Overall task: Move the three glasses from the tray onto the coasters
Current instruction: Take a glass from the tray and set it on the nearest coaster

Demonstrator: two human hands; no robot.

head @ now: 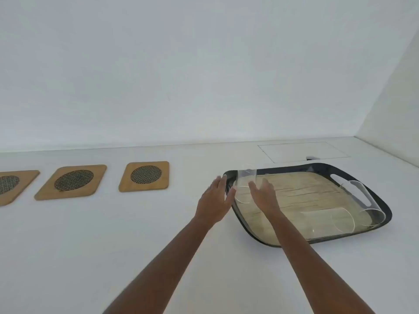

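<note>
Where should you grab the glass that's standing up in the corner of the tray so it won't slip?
Probably around its straight side wall, near the middle. The upright glass is a smooth clear cylinder with no handle, standing at the tray's left end. The left hand and right hand already flank it, both open, so closing in from both sides looks steadiest.

leftmost coaster (11, 185) cut off left

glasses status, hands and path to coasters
Left hand and right hand open, flanking left glass. All three glasses on tray. Coasters bare, path clear.
</note>
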